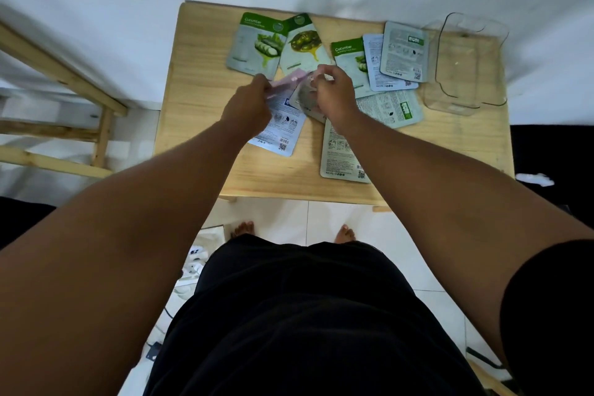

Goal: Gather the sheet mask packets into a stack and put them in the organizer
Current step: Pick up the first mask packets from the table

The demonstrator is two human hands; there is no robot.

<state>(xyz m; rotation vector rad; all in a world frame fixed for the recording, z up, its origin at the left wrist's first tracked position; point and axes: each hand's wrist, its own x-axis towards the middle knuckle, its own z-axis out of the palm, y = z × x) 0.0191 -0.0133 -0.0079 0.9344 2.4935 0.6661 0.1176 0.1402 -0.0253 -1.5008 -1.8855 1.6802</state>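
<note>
While the person stands at the near edge of a small wooden table [199, 100], both bare hands meet over its middle. The left hand [249, 106] is closed on a pink packet [289, 80], pinching its left end. The right hand [332, 92] has its fingers curled around a grey packet [303, 96] that is blurred, so its print cannot be read; the two held packets touch or overlap between the hands.

The other sheet mask packets lie loose and unstacked on the table. At 11 o'clock from the hands sits a cucumber packet [254, 42], face up, and an olive packet [303, 42] overlaps its right edge at 12 o'clock. At 2 o'clock a second cucumber packet [348, 58] lies partly under two face-down packets, one [379, 64] overlapped by another [403, 51]. At 3 o'clock a face-down packet [395, 108] lies crosswise. Under the left hand, toward 6 o'clock, is a face-down packet with a code square [283, 135]; under the right wrist, at 5 o'clock, lies one more [340, 157].

The clear plastic organizer [466, 61] stands at the far right corner of the table, at 2 o'clock, just beside the rightmost packet, with nothing visible inside it.

Below the table edge, bare feet [244, 228] rest on white floor tiles [321, 222].
</note>
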